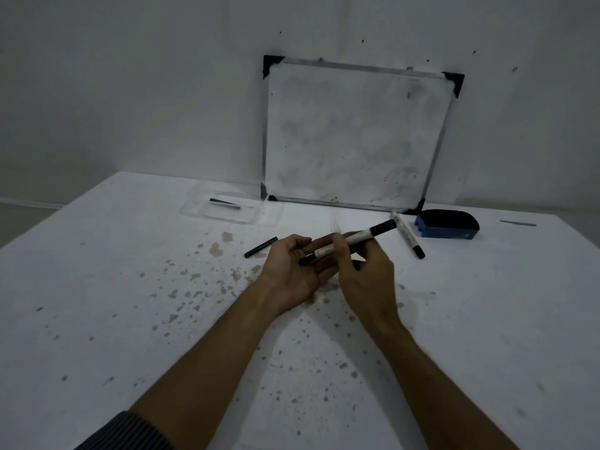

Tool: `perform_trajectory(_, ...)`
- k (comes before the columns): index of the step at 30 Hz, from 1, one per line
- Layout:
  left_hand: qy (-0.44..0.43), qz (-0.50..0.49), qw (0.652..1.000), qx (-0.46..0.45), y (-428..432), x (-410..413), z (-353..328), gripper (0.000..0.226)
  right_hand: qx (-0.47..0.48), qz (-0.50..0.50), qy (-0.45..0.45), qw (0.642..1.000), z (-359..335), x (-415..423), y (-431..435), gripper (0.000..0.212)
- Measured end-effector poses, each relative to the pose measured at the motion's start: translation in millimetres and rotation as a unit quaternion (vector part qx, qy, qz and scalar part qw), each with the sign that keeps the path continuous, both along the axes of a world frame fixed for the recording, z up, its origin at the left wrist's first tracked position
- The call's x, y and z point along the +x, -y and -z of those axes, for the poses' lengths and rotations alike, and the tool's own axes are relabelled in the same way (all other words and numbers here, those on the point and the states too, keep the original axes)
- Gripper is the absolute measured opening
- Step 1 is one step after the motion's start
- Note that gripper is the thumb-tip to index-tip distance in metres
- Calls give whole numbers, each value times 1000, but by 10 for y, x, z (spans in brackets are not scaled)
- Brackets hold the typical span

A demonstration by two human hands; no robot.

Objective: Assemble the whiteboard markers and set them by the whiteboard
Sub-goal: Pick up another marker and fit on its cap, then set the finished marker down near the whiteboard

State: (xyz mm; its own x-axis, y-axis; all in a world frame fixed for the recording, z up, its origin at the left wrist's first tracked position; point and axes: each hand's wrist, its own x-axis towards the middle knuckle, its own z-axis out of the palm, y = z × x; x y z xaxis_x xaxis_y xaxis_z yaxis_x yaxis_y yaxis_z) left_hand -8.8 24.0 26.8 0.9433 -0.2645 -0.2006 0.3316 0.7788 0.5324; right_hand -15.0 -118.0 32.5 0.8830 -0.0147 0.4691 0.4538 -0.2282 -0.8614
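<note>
A white whiteboard marker (357,238) with a black cap at its far end is held above the table's middle. My right hand (365,274) grips its barrel from the right. My left hand (292,271) lies palm up under its near, dark end, fingers curled around it. A second assembled marker (407,235) lies on the table in front of the whiteboard (354,134), which leans against the wall. A loose black marker part (260,247) lies left of my hands. Another thin black part (225,203) rests in a clear plastic tray (227,219).
A blue whiteboard eraser (446,224) sits right of the lying marker, near the board's lower right corner. The white table (130,319) is spotted with brown and grey stains. A grey streak (518,223) marks the table's far right.
</note>
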Motion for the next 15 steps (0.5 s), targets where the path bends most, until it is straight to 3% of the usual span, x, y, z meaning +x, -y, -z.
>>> perform_trajectory(5,18,38,999,13,3,-27,-41,41,65,37,-86,993,-17,93,119,22)
perform_trajectory(10,80,76,984,139,-40,-55,-38,33,82,42,-165,982,-30,192,224,34)
perform_trajectory(15,109,89,961,239,-122,-101,-70,33,180,12,-298,937,-104,292,385,29)
